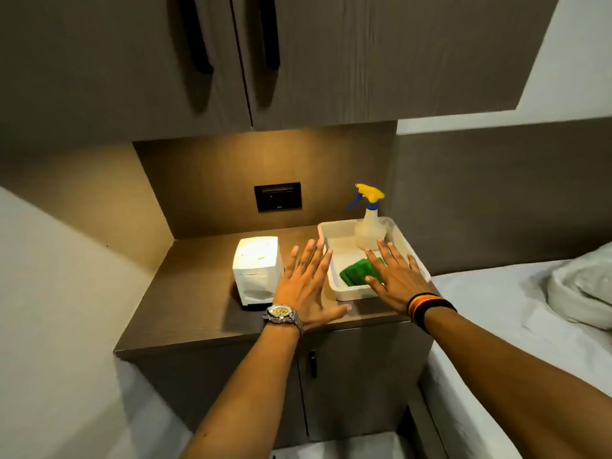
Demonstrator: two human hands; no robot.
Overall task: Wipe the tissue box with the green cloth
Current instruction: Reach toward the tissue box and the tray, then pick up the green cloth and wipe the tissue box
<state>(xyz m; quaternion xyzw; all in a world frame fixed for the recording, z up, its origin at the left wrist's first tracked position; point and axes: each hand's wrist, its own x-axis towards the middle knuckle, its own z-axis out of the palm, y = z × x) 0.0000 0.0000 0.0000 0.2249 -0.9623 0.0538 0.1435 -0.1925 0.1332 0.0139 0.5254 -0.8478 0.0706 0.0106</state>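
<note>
Wooden bedside counter [185, 313], lit from above. Tissue box [257, 271], white, stands at the counter's left-centre, upright, long axis running toward the back wall; its front face is blurred and the lower right corner is cut off by the left hand. Wall socket plate [278, 197] on the back panel behind it.

Left hand [306, 286]: flat, palm down, fingers fully spread, holding nothing, just right of the box; wristwatch [283, 314] on the wrist.

White tray [351, 294] to the right holds the green cloth [356, 271], folded, near the front, and a spray bottle [369, 223] at the back.

Right hand [395, 279]: flat, fingers splayed, empty, over the tray, hiding the cloth's right part. Bed [516, 309] at far right.
</note>
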